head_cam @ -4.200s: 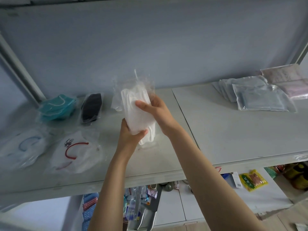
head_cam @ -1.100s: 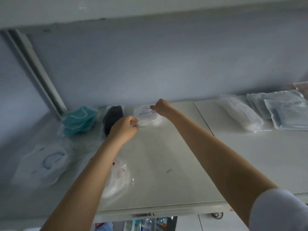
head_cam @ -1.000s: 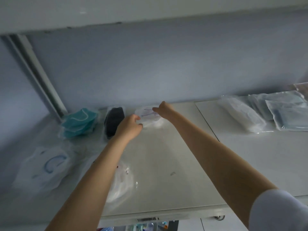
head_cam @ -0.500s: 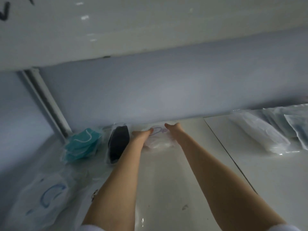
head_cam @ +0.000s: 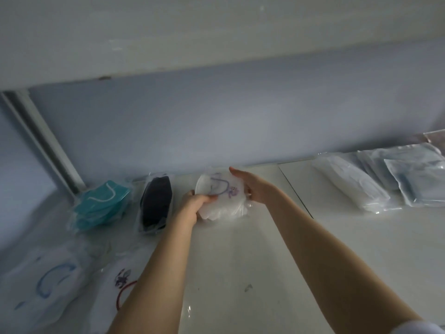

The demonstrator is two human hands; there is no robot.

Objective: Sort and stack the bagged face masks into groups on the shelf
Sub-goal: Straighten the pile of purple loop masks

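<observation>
1. At the back of the shelf [head_cam: 240, 261], just right of the black mask bag [head_cam: 155, 203], sits the white bagged mask [head_cam: 221, 189] with a purple ear loop. It looks tipped up toward the camera, with more clear wrap bunched under its near edge.
2. Change over the last half second: both hands lay low against the bag; now the left hand [head_cam: 192, 206] has closed onto it. Judged: placement in the back row is being squared up, not released.
3. Left fingers [head_cam: 204, 198] curl over the near-left edge, gripping.
4. Right hand [head_cam: 255, 189]: fingers [head_cam: 237, 172] straight along the bag's right side, touching, not wrapped.
5. Further out: teal masks [head_cam: 101, 203] beyond the black bag; pale bagged stacks [head_cam: 349, 184] well apart on the right.
</observation>
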